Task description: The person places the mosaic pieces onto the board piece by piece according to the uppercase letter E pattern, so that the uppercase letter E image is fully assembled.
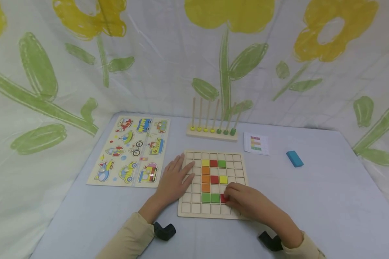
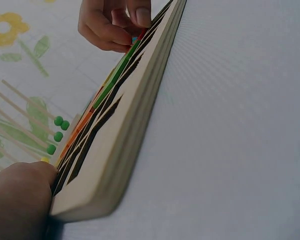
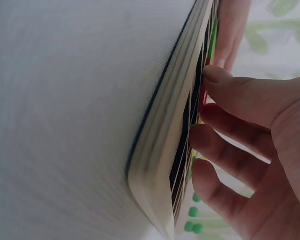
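Note:
A wooden grid board [image 1: 196, 208] lies on the table, with colored square tiles set in several cells. My left hand [image 1: 173, 181] rests with spread fingers on the board's left edge. At the lower right of the colored pattern, my right hand [image 1: 247, 201] pinches a red tile [image 1: 223, 198] between thumb and forefinger, at a cell beside two green tiles [image 1: 210, 198]. In the right wrist view, the thumb [image 3: 217, 75] and forefinger touch that red tile [image 3: 203, 95], low against the board. Part of the board's right side is hidden under the right hand.
A vehicle puzzle board [image 1: 133, 151] lies at the left. Behind the grid stands a peg rack [image 1: 210, 135] with yellow and green beads. A white pattern card [image 1: 262, 145] and a blue block [image 1: 294, 158] lie to the right. Flowered white sheeting [image 1: 168, 72] backs the table.

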`<state>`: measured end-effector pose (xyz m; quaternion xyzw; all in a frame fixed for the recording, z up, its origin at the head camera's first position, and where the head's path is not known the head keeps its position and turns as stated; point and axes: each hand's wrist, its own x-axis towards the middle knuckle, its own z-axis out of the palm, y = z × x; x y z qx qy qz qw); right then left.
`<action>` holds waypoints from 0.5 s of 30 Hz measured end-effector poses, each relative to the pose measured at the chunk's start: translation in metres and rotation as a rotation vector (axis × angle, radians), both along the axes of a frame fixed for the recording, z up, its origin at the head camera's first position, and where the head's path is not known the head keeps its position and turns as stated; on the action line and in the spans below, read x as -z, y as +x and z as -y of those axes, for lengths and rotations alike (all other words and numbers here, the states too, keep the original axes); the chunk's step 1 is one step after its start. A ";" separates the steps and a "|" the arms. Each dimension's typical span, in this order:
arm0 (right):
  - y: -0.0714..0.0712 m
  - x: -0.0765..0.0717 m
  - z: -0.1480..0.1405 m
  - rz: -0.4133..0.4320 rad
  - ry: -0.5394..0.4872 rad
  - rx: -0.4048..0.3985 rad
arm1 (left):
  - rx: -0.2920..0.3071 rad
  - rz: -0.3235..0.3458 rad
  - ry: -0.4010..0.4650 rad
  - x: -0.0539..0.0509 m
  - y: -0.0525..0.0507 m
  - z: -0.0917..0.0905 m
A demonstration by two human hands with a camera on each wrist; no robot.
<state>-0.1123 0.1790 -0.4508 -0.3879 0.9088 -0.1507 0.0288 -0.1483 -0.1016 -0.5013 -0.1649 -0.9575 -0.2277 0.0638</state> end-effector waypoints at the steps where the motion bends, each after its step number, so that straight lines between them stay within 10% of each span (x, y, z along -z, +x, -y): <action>1: 0.000 0.000 0.000 -0.002 -0.003 -0.004 | 0.001 0.000 0.001 0.000 0.000 0.000; 15: 0.000 -0.001 0.001 0.005 -0.009 -0.018 | 0.001 0.030 -0.006 0.000 0.001 -0.001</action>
